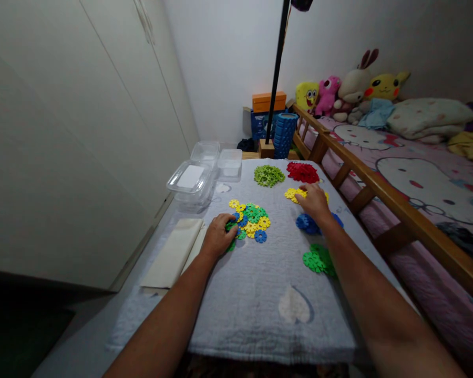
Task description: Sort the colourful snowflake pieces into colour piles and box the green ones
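Note:
A loose mixed heap of flower-shaped plastic discs (252,214), in yellow, green and blue, lies mid-table. At its left edge, my left hand (218,235) curls its fingers and thumb around a green disc (230,226). Over to the right, my right hand (314,200) reaches over a pile of yellow discs (290,194), thumb and fingers apart with yellow showing between them. My hand and forearm cover part of that pile. Nearer me are a blue disc pile (307,223) and a green disc pile (314,260), both partly behind my right forearm.
Light green discs (268,176) and red discs (302,172) form piles at the far side. Clear plastic containers (195,197) and a folded beige cloth (173,254) occupy the left. A wooden bed rail (358,184) borders the right; a black pole (276,73) stands behind the table.

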A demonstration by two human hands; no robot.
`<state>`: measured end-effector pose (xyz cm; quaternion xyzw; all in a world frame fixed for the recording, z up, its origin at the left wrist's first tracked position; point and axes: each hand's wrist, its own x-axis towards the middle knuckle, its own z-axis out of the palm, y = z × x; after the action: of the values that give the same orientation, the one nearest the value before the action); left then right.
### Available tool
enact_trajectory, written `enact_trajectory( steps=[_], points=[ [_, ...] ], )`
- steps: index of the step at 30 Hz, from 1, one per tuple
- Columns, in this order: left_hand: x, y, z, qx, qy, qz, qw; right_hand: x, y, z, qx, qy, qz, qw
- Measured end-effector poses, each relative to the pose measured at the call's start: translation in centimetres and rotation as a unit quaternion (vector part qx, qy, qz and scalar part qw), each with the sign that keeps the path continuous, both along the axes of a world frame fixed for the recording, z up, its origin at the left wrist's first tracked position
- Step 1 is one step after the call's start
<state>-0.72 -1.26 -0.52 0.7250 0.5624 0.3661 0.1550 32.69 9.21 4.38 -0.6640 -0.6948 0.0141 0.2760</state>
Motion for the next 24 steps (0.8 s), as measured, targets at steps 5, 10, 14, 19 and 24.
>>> enact_trajectory(
  steps=[5,10,14,19,24],
  points=[
    [0.1,-0.1,0.3,0.006,0.007,0.012,1.000,-7.6,-6.3,-1.2,-0.057,-0.006,0.141,0.988],
    [0.2,-0.3,0.3,0.023,0.057,0.048,0.997,-11.5,-9.8,-3.4,-0.076,-0.014,0.138,0.987],
    [0.4,-0.7,0.5,0.000,0.092,0.016,0.996,-11.6,-9.9,-4.1,-0.075,-0.019,0.117,0.990],
    [0.5,-1.0,0.7,-0.001,0.086,-0.027,0.996,-11.2,-9.6,-4.4,-0.063,0.004,0.100,0.993],
    [0.8,-0.9,0.4,-0.007,0.064,-0.065,0.996,-11.0,-9.3,-4.8,-0.047,0.051,0.108,0.992]
  ],
)
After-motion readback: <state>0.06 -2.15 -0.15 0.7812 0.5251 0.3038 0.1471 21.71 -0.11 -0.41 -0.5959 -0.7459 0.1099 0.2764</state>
